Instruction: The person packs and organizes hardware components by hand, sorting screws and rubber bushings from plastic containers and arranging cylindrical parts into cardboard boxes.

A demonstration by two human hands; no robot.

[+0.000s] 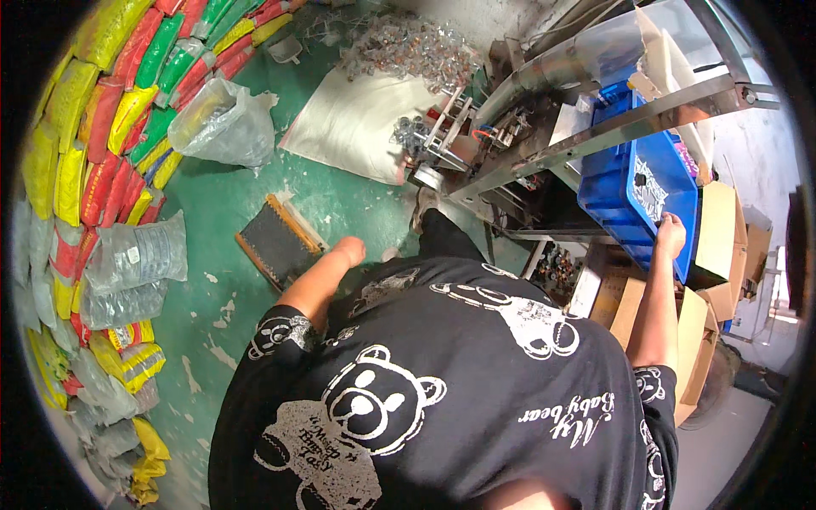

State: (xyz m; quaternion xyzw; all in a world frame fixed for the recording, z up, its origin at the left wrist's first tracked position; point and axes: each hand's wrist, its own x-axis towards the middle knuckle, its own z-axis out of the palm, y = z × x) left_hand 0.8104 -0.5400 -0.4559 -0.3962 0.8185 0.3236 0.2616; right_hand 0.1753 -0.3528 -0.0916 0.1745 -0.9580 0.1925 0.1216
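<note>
My right hand [671,236] reaches to the blue plastic crate [595,191] on the right. Its fingers are pinched together beside the small white pieces [648,189] inside that crate; what they hold is too small to make out. Closer to the middle, my left hand [348,252] hangs by my side above the green floor. Its fingers are mostly hidden, and nothing is seen in it. Below and left of that hand, a dark, flat panel with an orange-brown frame [280,240] lies on the floor.
Metal machinery [463,144] stands ahead, with a steel frame bar [586,140] crossing beside the crate. Cardboard boxes [718,229] are at the right. A white sheet [357,119] bears a heap of small clear parts [408,51]. Stacked coloured sacks [102,187] line the left.
</note>
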